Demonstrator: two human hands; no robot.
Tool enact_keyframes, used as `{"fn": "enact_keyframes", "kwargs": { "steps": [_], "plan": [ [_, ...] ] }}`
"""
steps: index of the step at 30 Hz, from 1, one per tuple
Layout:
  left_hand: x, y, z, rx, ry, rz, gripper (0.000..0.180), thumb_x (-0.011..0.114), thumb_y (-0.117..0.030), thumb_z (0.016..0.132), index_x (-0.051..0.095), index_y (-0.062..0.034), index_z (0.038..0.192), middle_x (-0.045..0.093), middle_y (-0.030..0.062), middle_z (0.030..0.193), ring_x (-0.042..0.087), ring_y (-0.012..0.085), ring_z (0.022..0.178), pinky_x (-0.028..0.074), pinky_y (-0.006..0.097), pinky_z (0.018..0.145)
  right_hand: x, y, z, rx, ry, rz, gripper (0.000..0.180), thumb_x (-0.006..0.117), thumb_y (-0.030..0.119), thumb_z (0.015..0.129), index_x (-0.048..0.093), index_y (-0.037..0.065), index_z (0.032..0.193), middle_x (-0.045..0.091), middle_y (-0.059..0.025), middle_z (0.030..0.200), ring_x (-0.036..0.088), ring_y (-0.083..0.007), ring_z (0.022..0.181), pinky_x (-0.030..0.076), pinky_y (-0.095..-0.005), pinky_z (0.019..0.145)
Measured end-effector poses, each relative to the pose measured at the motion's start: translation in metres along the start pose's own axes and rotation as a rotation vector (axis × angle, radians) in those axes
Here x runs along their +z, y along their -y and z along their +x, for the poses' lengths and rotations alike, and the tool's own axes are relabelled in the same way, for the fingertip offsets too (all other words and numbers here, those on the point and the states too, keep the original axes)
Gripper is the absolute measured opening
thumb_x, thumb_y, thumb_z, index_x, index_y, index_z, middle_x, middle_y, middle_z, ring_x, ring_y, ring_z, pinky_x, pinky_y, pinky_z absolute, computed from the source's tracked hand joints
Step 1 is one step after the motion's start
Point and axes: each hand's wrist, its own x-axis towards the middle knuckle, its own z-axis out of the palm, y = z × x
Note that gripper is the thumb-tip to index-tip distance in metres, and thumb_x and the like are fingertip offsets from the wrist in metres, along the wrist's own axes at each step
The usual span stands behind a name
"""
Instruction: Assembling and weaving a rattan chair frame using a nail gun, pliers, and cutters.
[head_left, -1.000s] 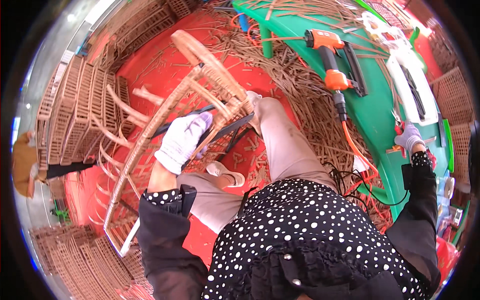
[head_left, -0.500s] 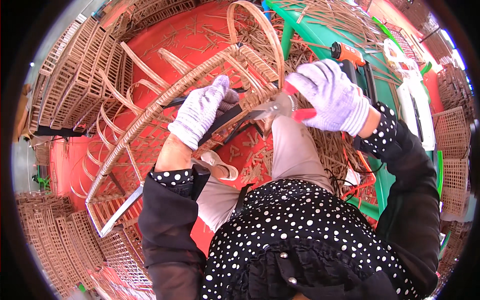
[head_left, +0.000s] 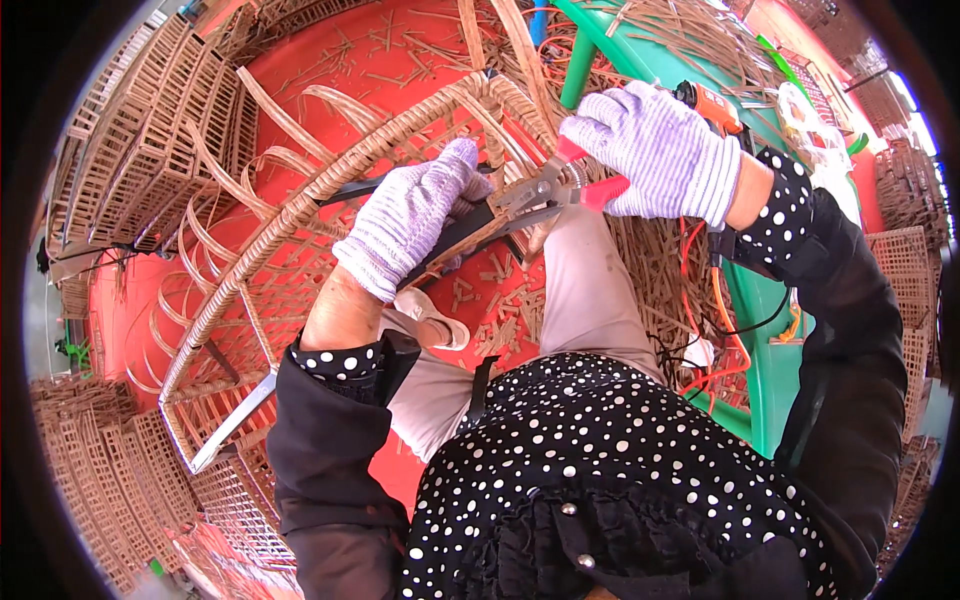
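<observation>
A large wicker basket frame (head_left: 285, 218) lies tilted across my lap and to the left, its rim wrapped in tan strips, with long strip ends curling off it. My left hand (head_left: 410, 220), in a white-and-purple knit glove, closes around a dark flat bar (head_left: 455, 243) of the frame; its fingertips are partly hidden. My right hand (head_left: 660, 155), in a matching glove, grips red-handled shears (head_left: 535, 195) with a coiled spring between the handles. Their metal jaws meet the end of the dark bar, just right of my left hand. Whether they bite into anything cannot be seen.
A green table (head_left: 765, 370) on the right holds loose strips and an orange-and-black power tool (head_left: 712, 105). Orange and black cables hang by its edge. Cut strip scraps (head_left: 505, 300) litter the red floor. Stacked woven panels (head_left: 150, 140) stand at the left.
The shears' jaws have moved left and down onto the dark bar beside my left hand. My right hand has shifted slightly up. The strip loop at the top has swung partly out of view.
</observation>
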Motion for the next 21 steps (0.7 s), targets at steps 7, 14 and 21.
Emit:
{"fn": "enact_keyframes", "kwargs": {
  "steps": [7, 14, 21],
  "plan": [
    [0.001, -0.004, 0.001, -0.066, 0.004, -0.043, 0.061, 0.042, -0.052, 0.086, 0.059, 0.006, 0.093, 0.06, 0.011, 0.071, 0.054, 0.0145, 0.05, 0.046, 0.025, 0.045, 0.004, -0.009, 0.013, -0.119, -0.028, -0.098, 0.07, 0.067, 0.04, 0.061, 0.046, 0.006, 0.118, 0.049, -0.0118, 0.111, 0.048, -0.0266, 0.103, 0.037, -0.0383, 0.087],
    [-0.003, 0.005, 0.001, -0.074, -0.096, -0.071, 0.053, 0.041, -0.046, 0.089, 0.058, 0.0037, 0.098, 0.061, 0.0098, 0.077, 0.056, 0.0137, 0.058, 0.047, 0.024, 0.05, 0.0, 0.003, 0.01, 0.009, -0.127, 0.199, 0.04, 0.062, 0.039, 0.069, 0.057, 0.006, 0.092, 0.06, -0.0099, 0.085, 0.061, -0.0283, 0.076, 0.049, -0.038, 0.066],
    [-0.03, -0.009, -0.033, 0.034, -0.171, 0.415, 0.036, 0.055, -0.031, 0.085, 0.056, -0.0031, 0.108, 0.061, 0.0078, 0.087, 0.058, 0.0125, 0.073, 0.048, 0.028, 0.071, 0.07, -0.061, -0.12, 0.732, -0.338, 0.09, 0.061, 0.064, 0.045, 0.066, 0.051, 0.005, 0.11, 0.057, -0.0158, 0.104, 0.055, -0.0316, 0.096, 0.044, -0.0397, 0.081]
  ]
}}
